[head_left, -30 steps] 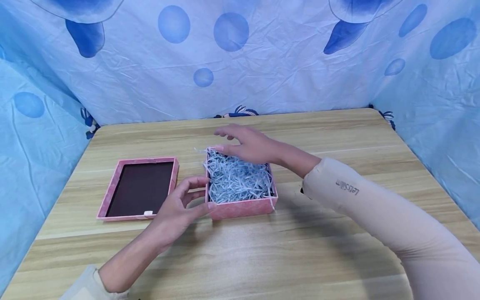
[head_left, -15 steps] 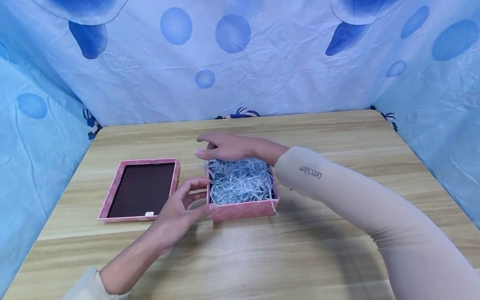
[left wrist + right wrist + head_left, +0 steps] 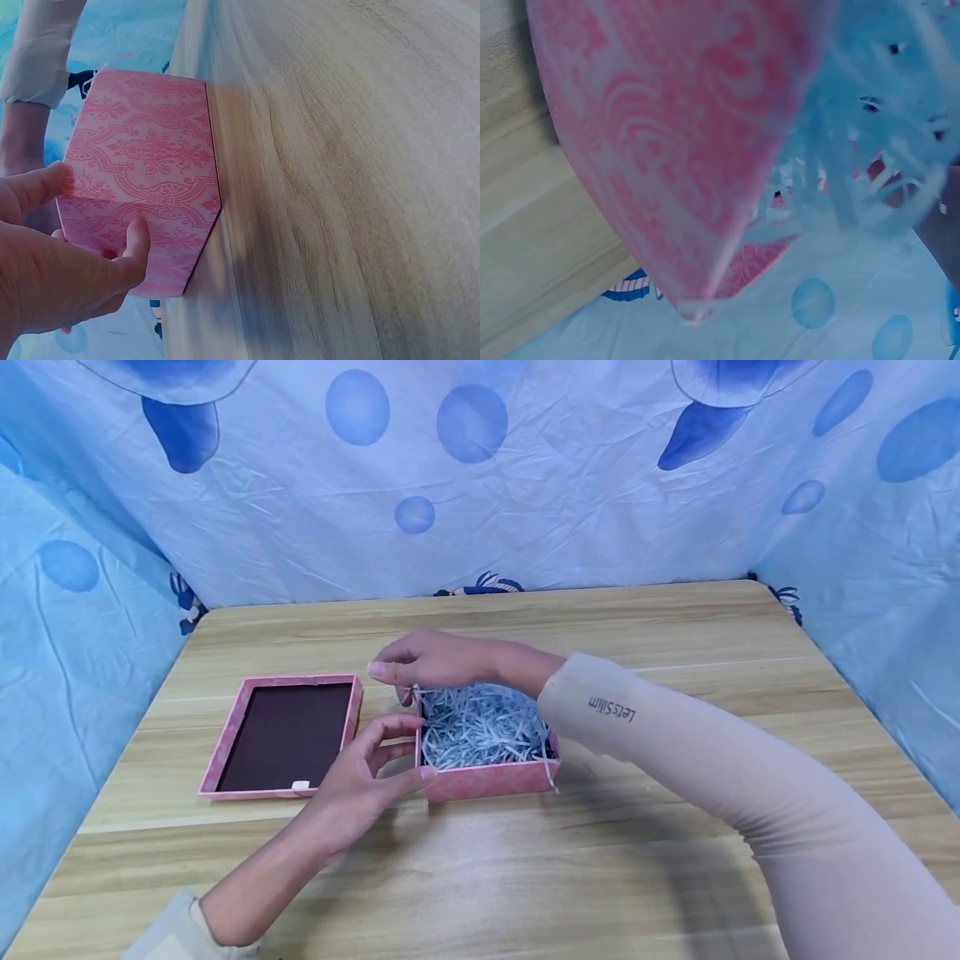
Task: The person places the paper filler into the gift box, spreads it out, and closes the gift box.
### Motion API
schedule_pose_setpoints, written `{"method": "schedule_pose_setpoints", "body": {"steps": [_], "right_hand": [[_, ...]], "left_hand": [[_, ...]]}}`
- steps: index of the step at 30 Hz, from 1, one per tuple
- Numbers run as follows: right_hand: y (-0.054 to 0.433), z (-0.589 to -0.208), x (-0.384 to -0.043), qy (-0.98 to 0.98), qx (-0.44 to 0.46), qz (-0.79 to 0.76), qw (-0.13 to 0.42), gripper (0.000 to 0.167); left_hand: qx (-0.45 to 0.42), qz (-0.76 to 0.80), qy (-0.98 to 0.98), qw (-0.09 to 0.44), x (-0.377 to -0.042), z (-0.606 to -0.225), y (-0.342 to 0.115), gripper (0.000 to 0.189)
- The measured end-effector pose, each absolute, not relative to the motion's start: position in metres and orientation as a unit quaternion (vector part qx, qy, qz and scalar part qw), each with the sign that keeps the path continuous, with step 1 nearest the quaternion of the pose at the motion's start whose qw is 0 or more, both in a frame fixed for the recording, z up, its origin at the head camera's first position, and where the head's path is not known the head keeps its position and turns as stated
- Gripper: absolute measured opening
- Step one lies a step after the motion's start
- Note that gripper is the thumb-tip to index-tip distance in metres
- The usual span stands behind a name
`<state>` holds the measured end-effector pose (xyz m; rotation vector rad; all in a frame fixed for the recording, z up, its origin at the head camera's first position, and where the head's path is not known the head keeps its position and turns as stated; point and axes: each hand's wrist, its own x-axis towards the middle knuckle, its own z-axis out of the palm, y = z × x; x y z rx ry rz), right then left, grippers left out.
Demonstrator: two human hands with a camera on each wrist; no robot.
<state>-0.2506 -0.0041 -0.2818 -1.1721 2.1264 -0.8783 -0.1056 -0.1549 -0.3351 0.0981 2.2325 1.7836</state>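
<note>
A pink patterned box (image 3: 491,782) stands lidless on the table, filled with pale blue shredded paper (image 3: 483,727). My left hand (image 3: 367,785) holds its front left corner, thumb on the front rim and bent fingers against the left wall. In the left wrist view that hand (image 3: 67,270) is at the patterned pink box (image 3: 150,150). My right hand (image 3: 438,660) is over the back left corner, fingers bent downward past the rim. Whether it pinches paper strands is hidden. The right wrist view shows the box wall (image 3: 667,112) and loose paper strands (image 3: 847,150), but no fingers.
The pink box lid (image 3: 354,714) lies inside up on the left, its dark lining showing and a small white tag (image 3: 300,785) at its front edge. A wood-grain table (image 3: 525,877) carries everything. Blue patterned cloth (image 3: 555,485) hangs behind and at both sides.
My right hand has moved left from above the paper to the back left corner, its fingers now bending down. The left hand stays on the box.
</note>
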Motion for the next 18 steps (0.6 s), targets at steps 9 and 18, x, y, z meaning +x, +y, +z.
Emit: {"method": "schedule_pose_setpoints", "body": {"steps": [9,18], "right_hand": [[0.017,-0.275,-0.234,0.789,-0.477,-0.310,0.234,0.036],[0.044,-0.282,-0.210,0.817,-0.483,-0.256,0.184,0.047]], "left_hand": [[0.045,0.627,0.765,0.140,-0.104,-0.334,-0.155,0.058],[0.043,0.623,0.768,0.141,-0.104,-0.334,-0.156,0.059]]}}
